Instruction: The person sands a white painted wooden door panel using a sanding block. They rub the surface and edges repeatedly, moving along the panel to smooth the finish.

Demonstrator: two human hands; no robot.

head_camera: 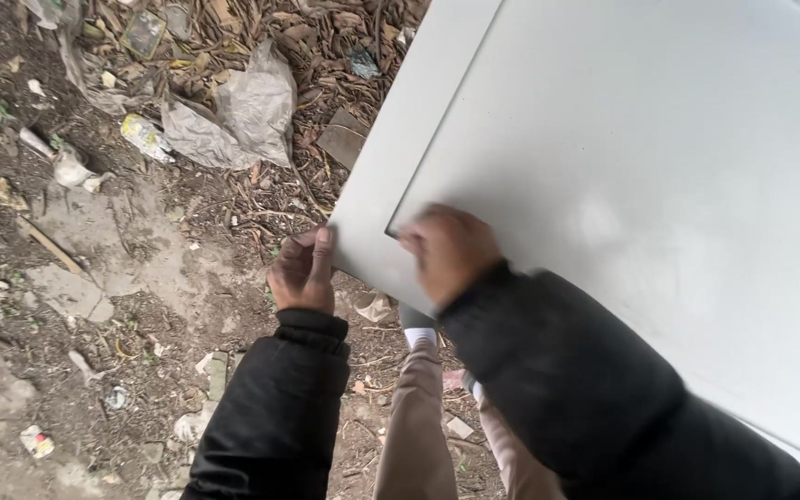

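Outdoors | littered dirt ground (131, 278) | left hand (303, 270) grips white panel (622, 167) corner | right hand (446, 250) blurred, seemingly flat

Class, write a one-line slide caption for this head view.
Left hand grips the white panel's corner; blurred right hand rests on it.

Pale grey recessed panel (622, 185) — tilted (corner held) above littered ground.
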